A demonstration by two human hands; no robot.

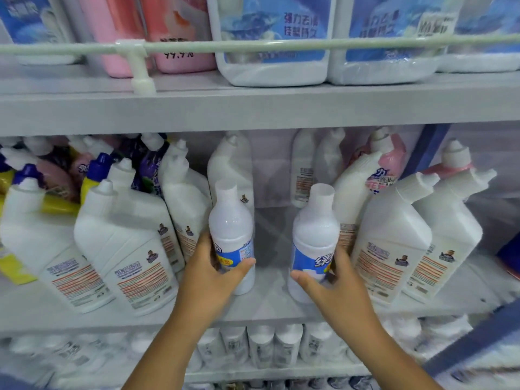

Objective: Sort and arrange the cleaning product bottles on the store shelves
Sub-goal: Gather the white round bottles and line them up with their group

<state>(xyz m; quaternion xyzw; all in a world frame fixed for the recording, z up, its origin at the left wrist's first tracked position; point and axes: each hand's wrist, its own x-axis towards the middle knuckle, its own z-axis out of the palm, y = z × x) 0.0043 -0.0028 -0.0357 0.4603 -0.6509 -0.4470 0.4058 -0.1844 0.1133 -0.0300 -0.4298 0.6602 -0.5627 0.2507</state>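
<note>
Two round white bottles with blue labels stand upright on the middle shelf [270, 308]. My left hand [209, 273] grips the left bottle [230, 226] low around its label, thumb across the front. My right hand [330, 280] grips the right bottle [316, 229] the same way. A gap of bare shelf lies between the two bottles. White angled-neck toilet cleaner bottles [126, 240] crowd the shelf to the left, and more of the same kind [391, 243] lean on the right.
Above, large white jugs [270, 38] and pink bottles [174, 32] sit behind a white rail [253, 46]. Yellow, purple and pink bottles [95, 167] stand at the back left. The shelf below holds several small white bottles [261, 344]. A blue upright [427, 147] rises at the right.
</note>
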